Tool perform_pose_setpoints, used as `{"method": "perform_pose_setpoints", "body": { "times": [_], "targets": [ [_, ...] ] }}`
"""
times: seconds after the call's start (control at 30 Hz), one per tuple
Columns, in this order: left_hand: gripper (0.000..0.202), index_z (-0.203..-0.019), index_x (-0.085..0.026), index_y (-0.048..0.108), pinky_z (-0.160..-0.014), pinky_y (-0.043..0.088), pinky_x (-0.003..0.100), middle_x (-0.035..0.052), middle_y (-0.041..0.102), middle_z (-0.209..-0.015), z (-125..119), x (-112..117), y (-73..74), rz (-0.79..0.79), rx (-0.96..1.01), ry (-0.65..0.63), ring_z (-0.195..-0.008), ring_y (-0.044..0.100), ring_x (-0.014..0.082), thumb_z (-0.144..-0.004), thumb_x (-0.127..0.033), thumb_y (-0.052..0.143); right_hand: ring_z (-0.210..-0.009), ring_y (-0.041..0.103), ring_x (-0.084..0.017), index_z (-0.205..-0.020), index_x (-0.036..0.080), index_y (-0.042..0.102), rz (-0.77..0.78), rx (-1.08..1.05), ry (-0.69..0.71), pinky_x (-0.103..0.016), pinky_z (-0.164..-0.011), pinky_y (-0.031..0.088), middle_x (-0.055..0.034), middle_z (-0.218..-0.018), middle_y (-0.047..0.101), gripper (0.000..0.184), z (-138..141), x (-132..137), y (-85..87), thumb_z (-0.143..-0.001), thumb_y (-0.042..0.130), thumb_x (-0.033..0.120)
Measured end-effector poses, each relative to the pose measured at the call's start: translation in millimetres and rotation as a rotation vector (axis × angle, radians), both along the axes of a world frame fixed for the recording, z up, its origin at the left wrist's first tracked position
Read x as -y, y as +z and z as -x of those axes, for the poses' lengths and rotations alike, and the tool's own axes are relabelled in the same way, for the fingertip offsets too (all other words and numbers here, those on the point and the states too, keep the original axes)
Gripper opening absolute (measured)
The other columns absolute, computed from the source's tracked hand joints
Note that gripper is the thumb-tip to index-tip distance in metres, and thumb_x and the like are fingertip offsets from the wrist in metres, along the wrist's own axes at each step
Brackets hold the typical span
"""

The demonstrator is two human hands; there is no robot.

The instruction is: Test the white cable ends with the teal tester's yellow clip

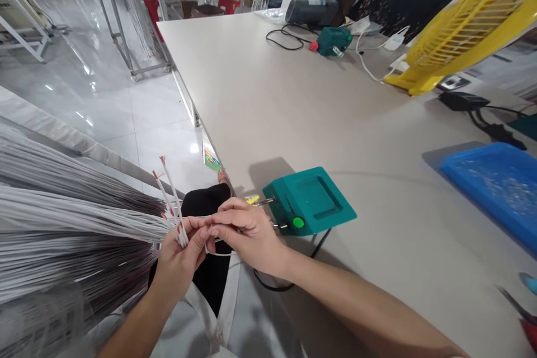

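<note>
Red-tipped wires (126,224) pinched beside green box (310,201)
Left hand (178,260) and right hand (247,235) are clamped on them; one could be dropped through a slack pinch

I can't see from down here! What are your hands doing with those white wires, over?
Left hand shut on red-tipped wires. Right hand pinching the same wires, beside teal box. Big wire bundle close at left.

1. White wire bundle (62,224) runs off left edge, strands blur together.
2. Yellow fan (474,28) cut by top-right corner.
3. Blue tray (499,184) cropped at right edge.
4. Right hand (247,235) covers what its fingertips pinch.
</note>
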State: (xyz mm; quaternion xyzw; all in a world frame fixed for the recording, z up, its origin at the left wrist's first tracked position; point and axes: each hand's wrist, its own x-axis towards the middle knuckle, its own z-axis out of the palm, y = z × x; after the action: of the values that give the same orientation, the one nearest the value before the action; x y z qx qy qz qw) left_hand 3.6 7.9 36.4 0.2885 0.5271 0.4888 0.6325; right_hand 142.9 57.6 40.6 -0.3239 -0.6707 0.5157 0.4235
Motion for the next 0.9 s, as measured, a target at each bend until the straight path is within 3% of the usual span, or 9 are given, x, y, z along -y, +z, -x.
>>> {"method": "perform_pose_setpoints", "body": {
  "times": [0.17,0.23,0.37,0.5,0.67,0.77,0.9],
  "targets": [
    [0.023,-0.073,-0.014,0.06,-0.04,0.026,0.015,-0.0015,0.052,-0.053,2,-1,0.0,0.003,-0.078,-0.048,-0.046,0.039,0.0053,-0.073,-0.035,0.068,-0.044,0.045,-0.004,-0.071,0.02,0.07,0.498,-0.295,0.001,-0.019,-0.04,0.037,0.0018,-0.068,0.056,0.007,2,1,-7.5,-0.071,0.068,0.027],
    [0.023,-0.074,-0.014,0.06,-0.039,0.024,0.014,-0.0017,0.052,-0.052,1,-1,-4.2,0.018,-0.076,-0.04,-0.045,0.039,0.005,-0.073,-0.035,0.067,-0.038,0.04,-0.002,-0.072,0.02,0.069,0.562,-0.36,-0.021,-0.018,-0.037,0.034,0.0033,-0.064,0.055,0.009,-1,-1,-5.2,-0.073,0.067,0.029],
    [0.021,-0.078,-0.015,0.06,-0.038,0.021,0.014,-0.0025,0.052,-0.052,-1,-1,-13.6,0.058,-0.079,-0.026,-0.042,0.035,0.004,-0.074,-0.035,0.067,-0.04,0.042,-0.003,-0.076,0.021,0.069,0.451,-0.393,-0.128,-0.02,-0.041,0.036,0.0042,-0.057,0.053,0.007,-14,-12,5.5,-0.075,0.065,0.026],
    [0.024,-0.079,-0.014,0.063,-0.036,0.018,0.016,-0.0011,0.055,-0.054,-2,0,-14.1,0.085,-0.13,-0.092,-0.038,0.029,0.0031,-0.074,-0.038,0.066,-0.04,0.042,-0.003,-0.076,0.02,0.069,0.424,-0.364,-0.138,-0.02,-0.04,0.035,0.0023,-0.066,0.057,0.008,-22,-19,14.3,-0.074,0.066,0.027],
    [0.024,-0.084,-0.016,0.066,-0.038,0.025,0.018,-0.0027,0.049,-0.052,-3,-3,-7.8,0.005,-0.245,-0.068,-0.041,0.032,0.0066,-0.072,-0.036,0.067,-0.061,0.055,-0.01,-0.079,0.018,0.069,0.197,-0.027,0.008,-0.024,-0.056,0.046,-0.0025,-0.072,0.061,0.01,-19,-13,16.6,-0.078,0.062,0.025],
    [0.018,-0.076,-0.016,0.067,-0.043,0.032,0.02,-0.0025,0.046,-0.052,-6,-6,-6.9,-0.088,-0.253,-0.166,-0.046,0.037,0.0099,-0.072,-0.034,0.067,-0.066,0.056,-0.011,-0.081,0.018,0.069,0.009,0.197,0.139,-0.022,-0.06,0.045,-0.0022,-0.07,0.061,0.009,-12,-6,11.9,-0.078,0.061,0.022],
    [0.013,-0.068,-0.017,0.063,-0.059,0.04,0.025,0.0009,0.053,-0.064,-8,-7,-6.9,-0.156,-0.295,-0.265,-0.062,0.047,0.0154,-0.073,-0.028,0.066,-0.064,0.054,-0.01,-0.073,0.017,0.066,-0.155,0.322,0.097,-0.02,-0.057,0.042,-0.0014,-0.067,0.059,0.015,-8,0,3.6,-0.081,0.054,0.017]
  ]
}}
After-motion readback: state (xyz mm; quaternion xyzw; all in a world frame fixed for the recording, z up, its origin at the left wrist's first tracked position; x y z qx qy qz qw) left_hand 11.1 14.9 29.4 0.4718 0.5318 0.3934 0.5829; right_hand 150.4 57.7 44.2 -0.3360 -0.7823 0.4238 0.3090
